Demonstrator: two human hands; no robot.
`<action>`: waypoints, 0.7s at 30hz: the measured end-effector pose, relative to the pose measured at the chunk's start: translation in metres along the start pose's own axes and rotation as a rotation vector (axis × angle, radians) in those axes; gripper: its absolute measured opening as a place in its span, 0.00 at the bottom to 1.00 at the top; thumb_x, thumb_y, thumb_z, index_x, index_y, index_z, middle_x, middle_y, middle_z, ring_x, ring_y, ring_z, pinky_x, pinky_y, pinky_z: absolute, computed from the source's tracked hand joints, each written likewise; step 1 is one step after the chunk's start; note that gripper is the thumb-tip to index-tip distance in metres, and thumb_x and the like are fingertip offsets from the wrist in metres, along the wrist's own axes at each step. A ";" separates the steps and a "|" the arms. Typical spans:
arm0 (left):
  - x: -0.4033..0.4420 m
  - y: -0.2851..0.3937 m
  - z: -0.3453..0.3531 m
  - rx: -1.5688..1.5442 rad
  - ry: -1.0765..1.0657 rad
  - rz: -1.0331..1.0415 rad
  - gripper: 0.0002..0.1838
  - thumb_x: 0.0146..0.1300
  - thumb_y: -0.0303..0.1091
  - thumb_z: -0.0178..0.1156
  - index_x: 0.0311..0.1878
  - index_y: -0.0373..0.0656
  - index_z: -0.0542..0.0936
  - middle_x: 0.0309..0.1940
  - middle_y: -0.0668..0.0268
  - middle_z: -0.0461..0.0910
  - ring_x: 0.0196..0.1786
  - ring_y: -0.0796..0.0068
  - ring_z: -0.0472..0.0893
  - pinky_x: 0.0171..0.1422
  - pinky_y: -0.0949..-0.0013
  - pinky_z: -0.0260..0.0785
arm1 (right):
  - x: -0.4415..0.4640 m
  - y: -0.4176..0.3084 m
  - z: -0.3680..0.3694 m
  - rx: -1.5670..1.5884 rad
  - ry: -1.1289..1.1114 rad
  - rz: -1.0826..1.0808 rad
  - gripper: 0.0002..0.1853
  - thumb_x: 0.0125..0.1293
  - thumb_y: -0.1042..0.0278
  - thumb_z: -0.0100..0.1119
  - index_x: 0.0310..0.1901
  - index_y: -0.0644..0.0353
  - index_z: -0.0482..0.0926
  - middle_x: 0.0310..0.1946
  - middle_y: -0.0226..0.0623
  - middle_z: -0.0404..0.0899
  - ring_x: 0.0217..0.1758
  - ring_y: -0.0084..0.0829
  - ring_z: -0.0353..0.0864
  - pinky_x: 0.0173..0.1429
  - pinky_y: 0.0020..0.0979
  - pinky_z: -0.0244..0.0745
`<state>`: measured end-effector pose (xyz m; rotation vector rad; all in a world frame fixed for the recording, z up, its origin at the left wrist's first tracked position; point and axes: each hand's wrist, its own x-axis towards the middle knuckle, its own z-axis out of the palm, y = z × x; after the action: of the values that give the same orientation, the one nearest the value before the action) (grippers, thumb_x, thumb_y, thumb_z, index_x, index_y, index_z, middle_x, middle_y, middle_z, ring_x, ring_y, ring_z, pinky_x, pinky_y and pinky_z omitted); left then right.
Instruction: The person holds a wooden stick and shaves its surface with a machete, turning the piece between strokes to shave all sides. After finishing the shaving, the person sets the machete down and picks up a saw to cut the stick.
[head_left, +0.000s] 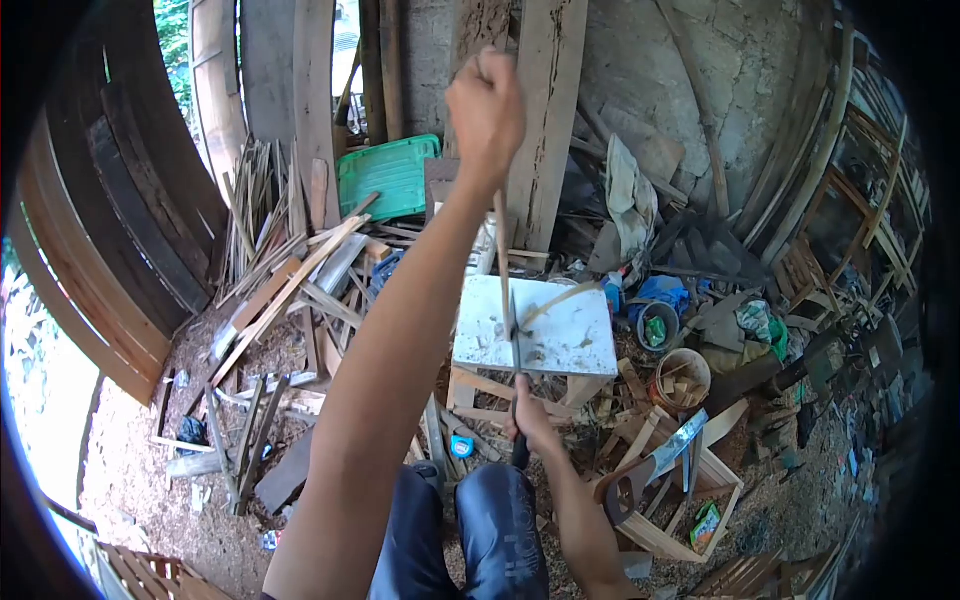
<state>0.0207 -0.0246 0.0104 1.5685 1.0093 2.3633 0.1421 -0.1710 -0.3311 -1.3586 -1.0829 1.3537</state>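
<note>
My left hand point(487, 110) is raised high, its fingers closed around the upper end of a thin wooden stick point(503, 250). The stick runs down, nearly upright, to the top of a low white table point(585, 345). Lower down, my right hand point(535, 418) is wrapped round the dark handle of a long-bladed knife point(516, 350). Its blade points away from me over the tabletop, close beside the stick's lower part; whether the two touch I cannot tell. Another pale strip of wood point(562, 300) lies on the table, among small chips and stains.
A handsaw point(650, 470) rests across a wooden frame point(725, 500) at the right. Near it stand a bucket of wood pieces point(682, 380) and a dark bucket point(657, 328). A blue tape measure point(461, 446) lies before my knees. Scrap wood point(290, 290) is heaped left; a green plastic lid point(388, 178) leans behind.
</note>
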 end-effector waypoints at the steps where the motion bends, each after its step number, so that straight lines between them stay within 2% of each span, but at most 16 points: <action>1: 0.002 -0.002 -0.001 -0.028 0.011 0.007 0.25 0.67 0.45 0.41 0.19 0.35 0.64 0.13 0.64 0.62 0.20 0.76 0.62 0.28 0.64 0.59 | -0.004 0.005 0.000 -0.034 0.001 0.175 0.33 0.65 0.30 0.36 0.21 0.57 0.64 0.10 0.31 0.64 0.09 0.23 0.64 0.15 0.29 0.62; 2: 0.002 -0.003 -0.001 -0.038 0.010 0.015 0.25 0.67 0.45 0.41 0.19 0.35 0.64 0.13 0.64 0.62 0.20 0.76 0.62 0.28 0.64 0.59 | -0.006 0.007 0.000 -0.064 -0.001 0.345 0.33 0.65 0.31 0.36 0.21 0.57 0.64 0.10 0.31 0.63 0.09 0.23 0.64 0.15 0.29 0.62; 3: 0.006 -0.002 -0.003 0.010 0.021 0.045 0.25 0.68 0.45 0.41 0.19 0.36 0.64 0.13 0.66 0.62 0.20 0.78 0.62 0.27 0.65 0.59 | -0.009 -0.002 -0.002 0.105 -0.059 0.454 0.33 0.64 0.29 0.37 0.23 0.57 0.64 0.11 0.29 0.62 0.10 0.22 0.63 0.16 0.28 0.62; 4: 0.002 -0.003 -0.007 0.070 0.022 0.050 0.24 0.68 0.45 0.41 0.19 0.38 0.64 0.13 0.68 0.62 0.20 0.79 0.63 0.27 0.67 0.58 | -0.006 -0.005 -0.006 0.103 -0.063 0.458 0.33 0.64 0.29 0.37 0.23 0.57 0.64 0.11 0.29 0.62 0.10 0.22 0.63 0.16 0.28 0.62; 5: 0.003 -0.005 -0.008 -0.043 -0.027 0.008 0.22 0.68 0.45 0.40 0.19 0.42 0.61 0.13 0.71 0.60 0.19 0.82 0.61 0.24 0.71 0.55 | -0.010 -0.004 -0.010 0.139 -0.071 0.479 0.33 0.63 0.29 0.38 0.24 0.57 0.64 0.11 0.28 0.61 0.10 0.22 0.62 0.17 0.27 0.62; 6: 0.005 0.000 -0.009 -0.050 -0.036 0.016 0.22 0.68 0.45 0.40 0.19 0.42 0.61 0.13 0.71 0.60 0.19 0.82 0.61 0.24 0.71 0.55 | 0.000 -0.013 -0.012 0.177 -0.081 0.461 0.34 0.62 0.28 0.38 0.24 0.57 0.64 0.11 0.27 0.60 0.10 0.22 0.61 0.17 0.27 0.62; 8: 0.002 0.010 -0.015 -0.387 -0.325 -0.284 0.21 0.67 0.46 0.40 0.20 0.46 0.59 0.13 0.73 0.56 0.16 0.82 0.56 0.21 0.73 0.49 | -0.012 -0.039 -0.010 0.165 -0.059 0.394 0.33 0.62 0.28 0.39 0.24 0.57 0.64 0.11 0.27 0.61 0.10 0.22 0.61 0.16 0.27 0.61; 9: 0.002 0.014 -0.015 -0.452 -0.375 -0.373 0.20 0.66 0.49 0.38 0.21 0.50 0.56 0.12 0.75 0.51 0.14 0.82 0.50 0.19 0.75 0.44 | -0.016 -0.054 -0.007 0.169 -0.027 0.297 0.33 0.63 0.28 0.39 0.24 0.57 0.65 0.10 0.27 0.61 0.09 0.22 0.61 0.16 0.27 0.61; 10: 0.005 0.013 -0.016 -0.450 -0.381 -0.374 0.20 0.66 0.49 0.38 0.21 0.50 0.56 0.12 0.75 0.51 0.14 0.82 0.50 0.19 0.75 0.44 | -0.019 -0.059 -0.004 0.174 0.007 0.207 0.33 0.63 0.29 0.39 0.23 0.57 0.65 0.10 0.27 0.62 0.09 0.22 0.61 0.15 0.27 0.61; 11: 0.008 0.012 -0.019 -0.531 -0.476 -0.432 0.19 0.65 0.50 0.36 0.21 0.50 0.55 0.12 0.75 0.49 0.14 0.82 0.48 0.19 0.75 0.43 | -0.019 -0.056 0.000 0.170 0.029 0.116 0.33 0.63 0.29 0.38 0.23 0.58 0.65 0.09 0.28 0.63 0.08 0.22 0.62 0.14 0.29 0.62; 12: 0.012 0.010 -0.022 -0.615 -0.571 -0.484 0.19 0.64 0.51 0.35 0.21 0.51 0.54 0.12 0.76 0.48 0.13 0.82 0.47 0.18 0.75 0.42 | -0.016 -0.048 0.002 0.172 0.033 0.117 0.33 0.63 0.29 0.38 0.23 0.58 0.65 0.09 0.28 0.63 0.08 0.22 0.62 0.14 0.29 0.62; 14: 0.016 0.009 -0.028 -0.635 -0.630 -0.510 0.19 0.62 0.51 0.33 0.21 0.51 0.53 0.12 0.75 0.47 0.13 0.82 0.46 0.18 0.75 0.42 | -0.011 -0.024 0.008 -0.033 0.040 0.028 0.34 0.64 0.30 0.38 0.22 0.59 0.65 0.10 0.29 0.64 0.09 0.23 0.64 0.14 0.30 0.63; 18: 0.019 0.006 -0.033 -0.725 -0.667 -0.555 0.19 0.61 0.52 0.35 0.20 0.52 0.54 0.11 0.75 0.49 0.12 0.82 0.47 0.17 0.75 0.41 | -0.006 0.014 0.008 0.016 0.077 0.239 0.34 0.65 0.31 0.38 0.20 0.60 0.64 0.10 0.34 0.65 0.09 0.25 0.64 0.14 0.31 0.64; 19: 0.019 0.009 -0.032 -0.715 -0.663 -0.553 0.19 0.61 0.52 0.35 0.20 0.52 0.54 0.11 0.75 0.49 0.12 0.83 0.47 0.17 0.75 0.40 | -0.002 0.011 0.005 0.005 0.058 0.331 0.34 0.65 0.32 0.38 0.24 0.61 0.65 0.10 0.34 0.63 0.09 0.26 0.64 0.14 0.30 0.63; 21: 0.016 0.010 -0.029 -0.713 -0.661 -0.556 0.18 0.60 0.52 0.35 0.20 0.53 0.54 0.11 0.76 0.49 0.12 0.83 0.47 0.17 0.75 0.39 | 0.000 0.002 0.004 0.094 0.033 0.296 0.34 0.65 0.31 0.39 0.24 0.61 0.65 0.10 0.33 0.63 0.09 0.26 0.64 0.14 0.30 0.62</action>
<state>-0.0089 -0.0387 0.0220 1.3664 0.3209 1.4166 0.1377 -0.1709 -0.3327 -1.5082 -0.8073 1.5681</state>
